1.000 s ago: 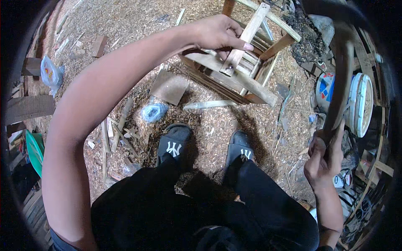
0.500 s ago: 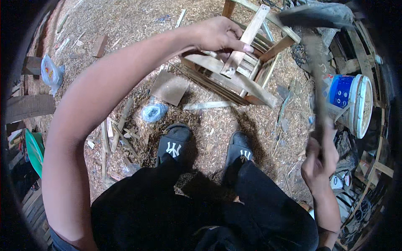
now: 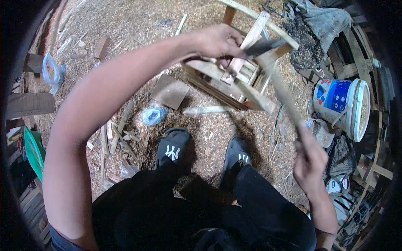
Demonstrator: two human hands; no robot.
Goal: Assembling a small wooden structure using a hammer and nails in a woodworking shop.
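Sawdust floor [image 3: 125, 31] around a slatted wooden frame [image 3: 256, 97]

Right hand [image 3: 310, 161] clenched on a hammer-like tool [image 3: 282, 93], its blurred head just beside the left hand [image 3: 220, 42], which grasps a pale slat [image 3: 256, 28] over the frame; whether tool and slat touch, I cannot tell. Right of the tool grip, a blue-and-white bucket [image 3: 340, 104]; bodyward of the left hand, a brown board [image 3: 170, 91]

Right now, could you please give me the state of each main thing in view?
Left hand: closed on the wooden slat.
Right hand: closed around the hammer.
Hammer: held, blurred.
Wooden slat: held across the slatted wooden frame.
Slatted wooden frame: gaps showing.
Slide sandals: worn.
White-and-blue bucket: handle down.
Plastic bag: crumpled.
Blue plastic: crumpled.
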